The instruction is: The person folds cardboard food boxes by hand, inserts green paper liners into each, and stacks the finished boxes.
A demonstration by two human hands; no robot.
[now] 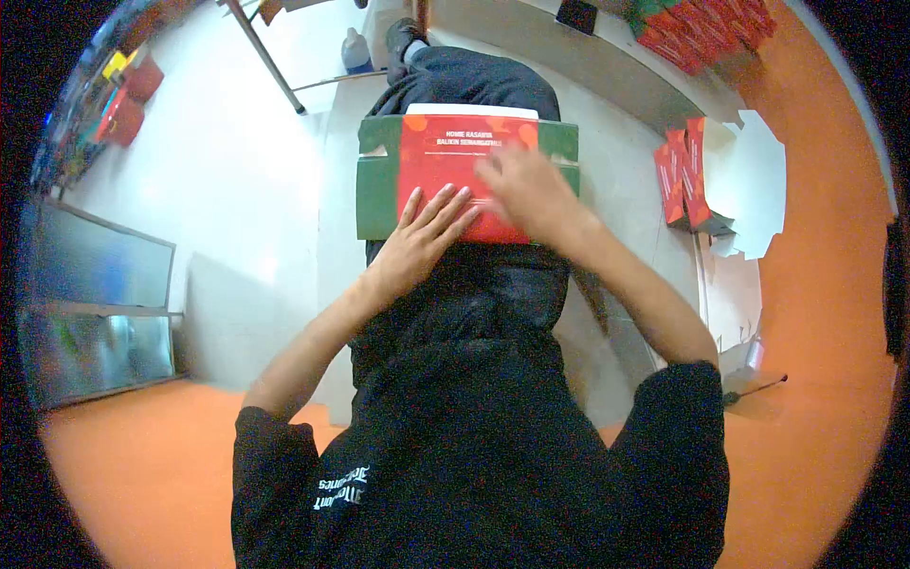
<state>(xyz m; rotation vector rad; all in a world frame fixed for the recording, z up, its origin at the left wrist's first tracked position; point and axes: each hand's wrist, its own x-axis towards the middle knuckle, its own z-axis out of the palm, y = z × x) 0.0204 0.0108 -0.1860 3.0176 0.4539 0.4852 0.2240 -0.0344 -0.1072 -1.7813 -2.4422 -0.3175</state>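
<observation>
A flat red and green printed carton (441, 171) lies across my lap, with white lettering on its red panel and a white strip along its far edge. Green flaps stick out on both sides, and the left one has a small tear or slot. My left hand (427, 232) rests on the near part of the red panel, fingers stretched out and spread. Over the right half of the same panel is my right hand (531, 194), smeared by motion. Its fingers look bent, but whether they hold anything is hidden.
At right, folded red cartons (684, 175) stand beside white cardboard sheets (747, 185). More red cartons (701, 33) are piled at the far right. A plastic bottle (356, 52) stands on the floor ahead, near a metal leg (265, 57). Red containers (123, 119) sit far left.
</observation>
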